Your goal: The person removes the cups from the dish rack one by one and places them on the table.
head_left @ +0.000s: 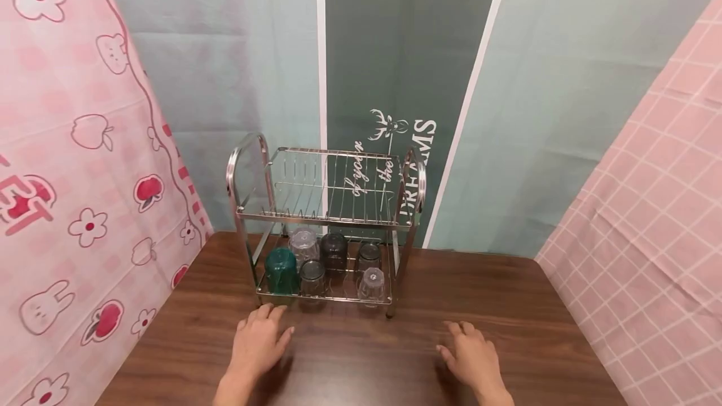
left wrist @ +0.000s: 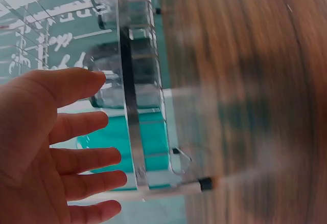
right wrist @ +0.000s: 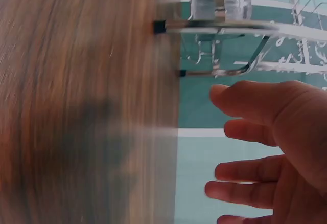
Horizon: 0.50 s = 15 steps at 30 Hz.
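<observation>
A two-tier metal dish rack (head_left: 327, 223) stands on the table, its upper wire tier bare. On the lower tier several glasses sit upside down: a teal glass (head_left: 281, 271) at the left, a dark glass (head_left: 334, 252), a clear glass (head_left: 304, 244) and a small clear glass (head_left: 372, 284) at the right front. My left hand (head_left: 257, 343) hovers before the rack's left front foot, fingers spread and holding nothing. To the right of the rack, my right hand (head_left: 472, 356) is over the table with relaxed fingers, also holding nothing. The left wrist view shows the teal glass (left wrist: 153, 137) beyond the fingertips.
The brown wooden table (head_left: 350, 356) reaches back to a grey-green curtain (head_left: 417, 49) with white lettering. Pink patterned cloth (head_left: 113, 143) hangs on the left, and a pink checked cloth (head_left: 654, 193) on the right.
</observation>
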Each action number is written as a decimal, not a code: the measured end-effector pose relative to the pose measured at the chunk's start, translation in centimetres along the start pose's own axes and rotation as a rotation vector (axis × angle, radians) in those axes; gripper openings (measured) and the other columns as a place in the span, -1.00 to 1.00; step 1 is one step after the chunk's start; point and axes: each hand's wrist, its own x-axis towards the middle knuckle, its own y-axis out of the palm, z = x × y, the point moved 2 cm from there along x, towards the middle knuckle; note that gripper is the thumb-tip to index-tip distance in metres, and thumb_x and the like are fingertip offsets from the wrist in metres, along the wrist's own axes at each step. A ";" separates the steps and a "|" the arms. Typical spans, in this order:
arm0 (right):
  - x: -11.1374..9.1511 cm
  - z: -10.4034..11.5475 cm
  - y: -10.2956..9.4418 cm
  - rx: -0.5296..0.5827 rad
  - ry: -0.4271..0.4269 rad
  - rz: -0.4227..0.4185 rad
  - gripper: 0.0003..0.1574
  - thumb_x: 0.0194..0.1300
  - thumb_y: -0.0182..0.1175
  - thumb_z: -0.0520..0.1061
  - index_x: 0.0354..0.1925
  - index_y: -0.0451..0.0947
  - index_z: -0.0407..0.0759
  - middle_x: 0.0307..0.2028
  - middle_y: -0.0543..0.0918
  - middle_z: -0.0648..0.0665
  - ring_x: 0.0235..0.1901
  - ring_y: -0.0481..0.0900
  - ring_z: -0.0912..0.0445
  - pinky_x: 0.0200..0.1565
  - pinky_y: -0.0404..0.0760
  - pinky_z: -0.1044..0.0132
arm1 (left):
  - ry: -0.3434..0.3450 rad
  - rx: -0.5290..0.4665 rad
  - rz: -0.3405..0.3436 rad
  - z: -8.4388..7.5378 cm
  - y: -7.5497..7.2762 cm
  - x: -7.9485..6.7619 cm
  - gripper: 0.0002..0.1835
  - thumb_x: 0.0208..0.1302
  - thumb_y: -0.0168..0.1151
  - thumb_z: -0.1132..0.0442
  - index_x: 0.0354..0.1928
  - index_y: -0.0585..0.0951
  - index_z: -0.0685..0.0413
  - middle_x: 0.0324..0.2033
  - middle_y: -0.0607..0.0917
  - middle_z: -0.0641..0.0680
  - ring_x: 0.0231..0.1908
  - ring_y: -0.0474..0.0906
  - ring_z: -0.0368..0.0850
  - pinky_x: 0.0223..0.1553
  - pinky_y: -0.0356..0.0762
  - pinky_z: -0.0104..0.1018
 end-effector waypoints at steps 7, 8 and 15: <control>0.2 1.3 -0.1 0.054 0.028 0.065 -0.37 -0.01 0.40 0.01 -0.01 0.51 -0.28 -0.12 0.53 -0.42 -0.23 0.54 -0.29 -0.40 0.49 -0.17 | 0.023 -0.046 0.005 -1.9 0.0 0.7 -0.54 0.01 0.37 0.06 -0.07 0.60 0.17 -0.14 0.56 0.24 -0.13 0.49 0.22 -0.22 0.40 0.13; 0.2 1.5 -0.1 0.063 0.032 0.070 -0.36 -0.01 0.40 0.01 0.00 0.51 -0.28 -0.12 0.53 -0.42 -0.22 0.54 -0.29 -0.39 0.49 -0.17 | 0.028 -0.049 0.001 -2.1 0.1 0.9 -0.54 0.01 0.37 0.06 -0.06 0.60 0.16 -0.14 0.56 0.24 -0.13 0.49 0.22 -0.21 0.39 0.12; 1.1 2.1 0.3 0.105 0.040 0.086 -0.33 0.03 0.37 0.01 0.06 0.48 -0.29 -0.04 0.50 -0.42 -0.14 0.51 -0.30 -0.28 0.47 -0.21 | 0.092 -0.065 -0.016 -3.8 0.6 2.3 -0.57 0.03 0.35 0.05 -0.09 0.61 0.15 -0.17 0.57 0.19 -0.14 0.50 0.15 -0.25 0.42 0.06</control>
